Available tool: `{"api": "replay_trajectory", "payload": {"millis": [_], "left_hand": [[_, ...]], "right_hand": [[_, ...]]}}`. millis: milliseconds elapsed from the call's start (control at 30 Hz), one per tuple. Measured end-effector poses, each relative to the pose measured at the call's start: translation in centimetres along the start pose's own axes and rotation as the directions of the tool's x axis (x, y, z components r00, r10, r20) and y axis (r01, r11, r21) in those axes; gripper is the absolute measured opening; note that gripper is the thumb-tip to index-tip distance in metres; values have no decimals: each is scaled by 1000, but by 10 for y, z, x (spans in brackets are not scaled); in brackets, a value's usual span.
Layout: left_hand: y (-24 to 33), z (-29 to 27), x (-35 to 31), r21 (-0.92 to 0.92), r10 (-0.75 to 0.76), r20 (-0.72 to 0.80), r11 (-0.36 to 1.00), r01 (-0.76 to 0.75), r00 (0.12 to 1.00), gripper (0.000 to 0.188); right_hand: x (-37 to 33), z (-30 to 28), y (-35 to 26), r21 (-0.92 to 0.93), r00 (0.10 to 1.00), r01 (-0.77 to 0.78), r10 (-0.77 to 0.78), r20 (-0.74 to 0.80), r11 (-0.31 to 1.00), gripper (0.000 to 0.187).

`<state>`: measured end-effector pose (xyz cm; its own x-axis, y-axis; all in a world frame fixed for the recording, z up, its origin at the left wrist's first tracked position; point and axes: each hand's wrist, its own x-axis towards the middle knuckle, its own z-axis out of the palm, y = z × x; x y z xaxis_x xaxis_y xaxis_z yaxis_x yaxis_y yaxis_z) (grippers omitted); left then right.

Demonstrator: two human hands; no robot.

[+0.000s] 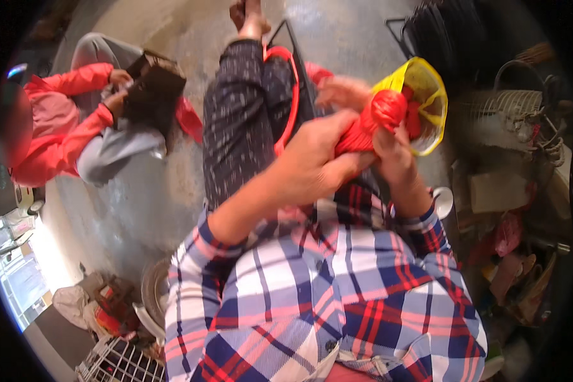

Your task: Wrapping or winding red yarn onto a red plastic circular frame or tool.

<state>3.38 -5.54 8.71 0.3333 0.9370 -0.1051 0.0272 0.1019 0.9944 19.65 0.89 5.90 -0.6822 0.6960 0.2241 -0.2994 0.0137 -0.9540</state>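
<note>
My left hand (321, 149) is closed around a bundle of shiny red plastic strip (353, 137), whose rounded, knotted end (388, 109) sticks up. My right hand (398, 159) is closed on the same bundle from the right, its thumb against the red end. Just beyond, a yellow-rimmed, open-mouthed piece (442, 95) with yellow strands across it touches the bundle; its exact kind is unclear. A flat red band (294, 102) loops over my dark patterned trouser leg (232, 121). Behind the bundle is a blurred skin-coloured shape (344, 92), hand or foot, I cannot tell.
At the left a person in a coral top (54, 118) sits on the floor, holding a dark box-like thing (153, 86). A white wire crate (118, 363) stands lower left. Right of me are a coiled pale basket (490, 114), a white cup-like object (442, 200) and mixed clutter.
</note>
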Motion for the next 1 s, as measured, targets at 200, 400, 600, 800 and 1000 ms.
{"api": "replay_trajectory", "payload": {"millis": [200,400,600,800,1000], "left_hand": [[29,-47,-15,-581,88,-464,721,-378,881,47],[-1,-101,-24,-23,232,-784,916,-401,576,29],[-47,-86,-22,975,271,-117,214,59,955,22],[-70,-53,12,734,-95,-422,548,401,902,26],[-81,-50,11,743,305,-417,657,128,857,39]], "right_hand": [[-13,-16,33,351,901,-417,331,280,838,78],[6,-47,41,482,963,-268,245,112,834,56],[31,-43,62,-258,857,-511,509,-80,820,32],[38,-32,74,-677,925,-159,348,152,719,45],[31,-47,72,-720,982,-164,180,-55,674,34]]}}
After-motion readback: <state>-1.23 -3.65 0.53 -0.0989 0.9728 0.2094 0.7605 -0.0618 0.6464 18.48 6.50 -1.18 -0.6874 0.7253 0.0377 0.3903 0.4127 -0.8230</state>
